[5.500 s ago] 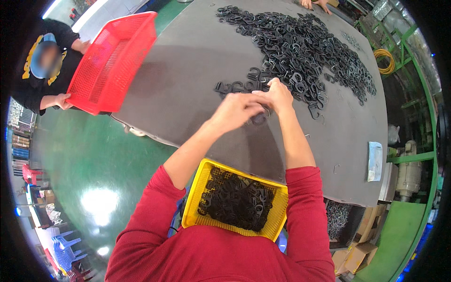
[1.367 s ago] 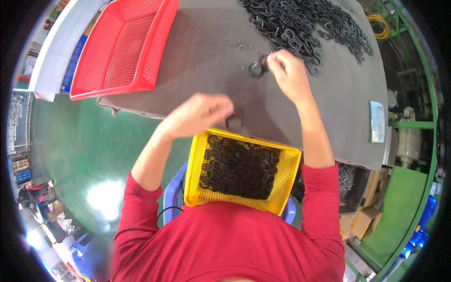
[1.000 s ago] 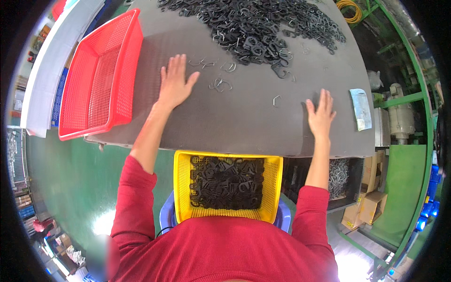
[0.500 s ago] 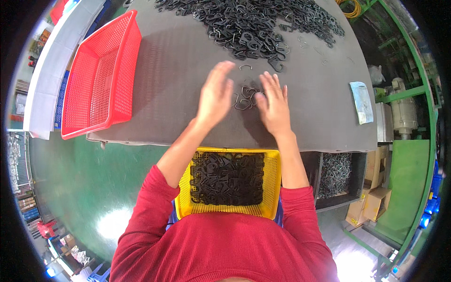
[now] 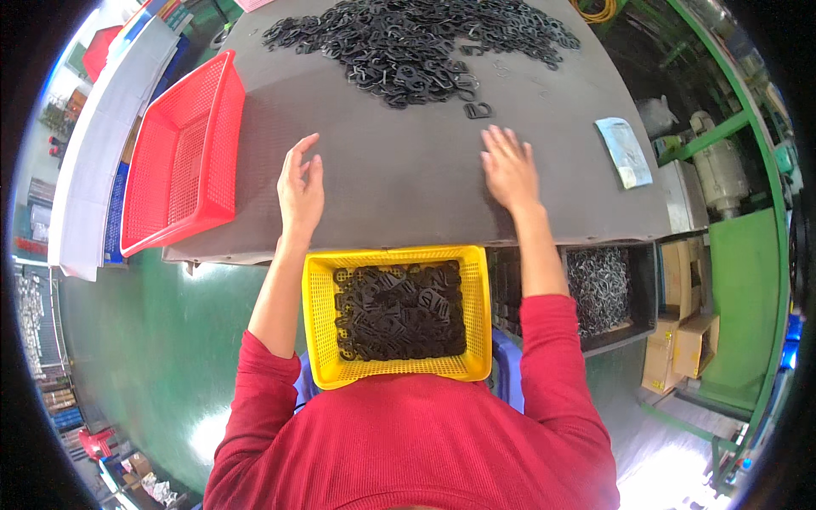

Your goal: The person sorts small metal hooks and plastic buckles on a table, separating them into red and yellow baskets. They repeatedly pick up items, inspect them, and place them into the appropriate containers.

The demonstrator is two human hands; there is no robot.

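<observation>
My left hand (image 5: 300, 191) hovers over the grey table cover (image 5: 399, 178) toward the left, fingers loosely bent and apart, holding nothing. My right hand (image 5: 512, 170) is further right with its fingers stretched out, also without anything in it. Just beyond its fingertips lies a small black plastic piece with an open hook shape (image 5: 478, 110). Past that spreads a large pile of black plastic hook-like pieces (image 5: 399, 55). Against my lap, a yellow basket (image 5: 312, 314) holds many flat black plastic pieces (image 5: 399, 314).
A red mesh basket (image 5: 219, 140) stands at the table's left edge. On the right lies a flat pale-blue packet (image 5: 625, 153). Under the table edge at right is a dark crate (image 5: 648, 289) of small metal hooks (image 5: 599, 285), beside cardboard boxes (image 5: 693, 344).
My hands have moved apart, the left one clearly leftward. The thin metal hooks that lay between them no longer show there. The whole view has shifted slightly.
</observation>
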